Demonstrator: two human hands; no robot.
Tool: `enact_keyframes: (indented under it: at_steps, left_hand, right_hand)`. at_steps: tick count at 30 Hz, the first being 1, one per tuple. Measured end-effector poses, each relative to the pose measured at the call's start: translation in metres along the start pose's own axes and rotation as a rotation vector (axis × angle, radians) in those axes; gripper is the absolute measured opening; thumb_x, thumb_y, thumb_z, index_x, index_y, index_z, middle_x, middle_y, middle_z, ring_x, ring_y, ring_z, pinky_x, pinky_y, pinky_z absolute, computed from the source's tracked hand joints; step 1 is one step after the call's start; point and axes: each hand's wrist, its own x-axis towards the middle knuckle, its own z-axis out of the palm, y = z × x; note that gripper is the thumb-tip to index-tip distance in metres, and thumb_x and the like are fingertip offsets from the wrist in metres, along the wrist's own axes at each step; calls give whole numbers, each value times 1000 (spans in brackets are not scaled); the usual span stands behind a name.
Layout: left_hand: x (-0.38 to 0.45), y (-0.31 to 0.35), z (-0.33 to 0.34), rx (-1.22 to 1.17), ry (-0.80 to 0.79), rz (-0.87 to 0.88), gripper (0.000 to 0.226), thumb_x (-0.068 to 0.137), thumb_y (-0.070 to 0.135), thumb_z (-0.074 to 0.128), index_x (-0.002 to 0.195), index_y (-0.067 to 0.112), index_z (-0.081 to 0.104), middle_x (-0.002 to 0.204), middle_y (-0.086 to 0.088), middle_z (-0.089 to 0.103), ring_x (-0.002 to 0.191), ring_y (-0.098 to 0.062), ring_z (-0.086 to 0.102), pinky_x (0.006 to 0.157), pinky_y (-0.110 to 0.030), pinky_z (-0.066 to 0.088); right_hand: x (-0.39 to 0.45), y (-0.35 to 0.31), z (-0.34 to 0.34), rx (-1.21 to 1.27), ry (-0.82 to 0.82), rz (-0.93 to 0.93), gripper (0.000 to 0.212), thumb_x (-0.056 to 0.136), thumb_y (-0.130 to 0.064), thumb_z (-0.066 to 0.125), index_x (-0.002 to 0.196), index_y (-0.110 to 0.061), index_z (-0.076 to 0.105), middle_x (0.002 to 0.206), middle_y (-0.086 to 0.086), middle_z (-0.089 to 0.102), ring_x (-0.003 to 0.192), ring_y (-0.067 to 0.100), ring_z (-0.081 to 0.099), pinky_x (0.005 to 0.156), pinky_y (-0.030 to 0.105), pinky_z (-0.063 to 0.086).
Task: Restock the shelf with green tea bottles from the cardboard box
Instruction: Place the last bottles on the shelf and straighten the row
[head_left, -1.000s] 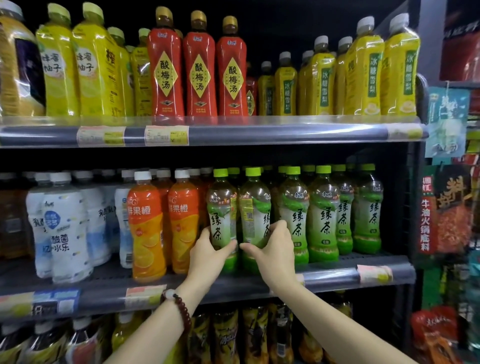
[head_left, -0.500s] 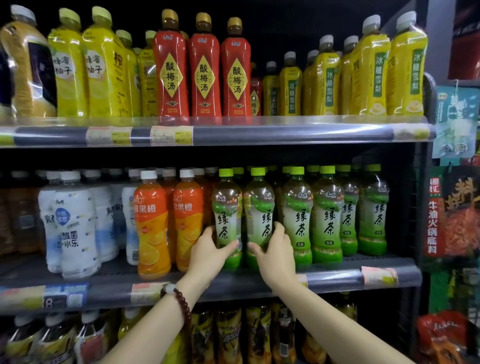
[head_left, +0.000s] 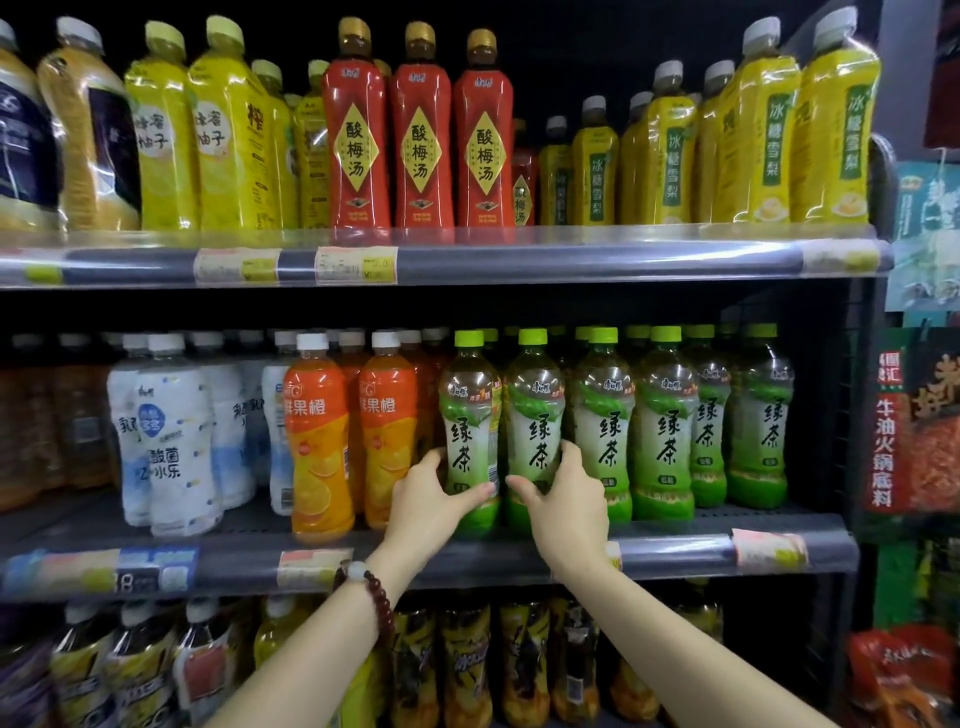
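A dark metal shelving unit (head_left: 571, 262) fills the view, its three visible levels packed with upright drink bottles. The top level carries yellow-wrapped bottles (head_left: 228, 140) toward its left end, three red bottles (head_left: 421, 150) at the middle of its front edge, and more yellow bottles with green labels (head_left: 753, 140) toward its right end. The middle shelf (head_left: 691, 551) holds white bottles (head_left: 171, 441) at its left part, two orange bottles (head_left: 317, 441) at the front edge near the middle, and a row of green tea bottles (head_left: 665, 431) with green caps running from the middle to the right end, more rows standing behind them. The bottom level shows dark and yellow bottles (head_left: 467, 665), partly hidden by the person's forearms. Snack packets (head_left: 914, 421) hang beside the unit's right side.

Both hands reach to the front edge of the middle shelf. The left hand (head_left: 426, 504) is wrapped around the lower part of the leftmost green tea bottle (head_left: 467, 415), thumb across its front, just beside the orange bottles. The right hand (head_left: 566, 499) grips the lower part of the second green tea bottle (head_left: 535, 415) the same way, fingers curled behind it. Both bottles stand upright on the shelf, touching or nearly touching each other. A beaded bracelet (head_left: 371, 592) circles the left wrist.
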Motion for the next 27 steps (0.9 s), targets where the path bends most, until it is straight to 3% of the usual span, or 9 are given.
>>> enact_keyframes:
  at_steps: [5,9,16,20,23,27]
  left_hand:
    - [-1,0,-1,55,-21,18,73,74,40,76,136,18,44,134,0,57,123,-18,53,98,-31,45]
    - [-2,1,2,132,-36,54,65,78,38,72,132,16,45,130,-2,59,117,-18,57,92,-26,46]
    - [-11,5,0,471,50,141,66,77,51,67,125,12,46,122,-6,58,110,-20,58,90,-31,52]
    - [-30,9,4,418,161,160,72,79,44,68,137,13,38,130,-4,54,117,-19,54,94,-27,46]
    - [-46,15,12,343,208,196,64,81,34,69,135,18,38,129,0,52,116,-15,52,91,-21,42]
    - [-57,24,31,292,113,244,51,80,34,70,123,21,46,118,6,52,109,-10,52,87,-18,43]
  right_hand:
    - [-3,6,-2,39,-7,-22,75,83,-41,70,143,-12,36,121,8,64,110,24,62,88,35,52]
    - [0,9,-6,13,-92,-43,78,83,-34,72,146,-12,30,127,9,60,117,26,58,92,35,50]
    - [3,24,-18,15,-174,-143,72,83,-25,73,144,-14,36,132,3,59,123,21,55,102,37,49]
    - [3,36,-32,16,-183,-237,58,84,-23,72,135,-16,47,125,1,61,118,18,56,101,33,49]
    - [1,44,-44,2,-183,-306,47,82,-22,73,126,-17,54,116,0,63,110,14,58,95,26,49]
    - [-1,54,-64,-42,-170,-337,46,81,-25,74,123,-18,57,112,-1,65,104,12,60,89,24,50]
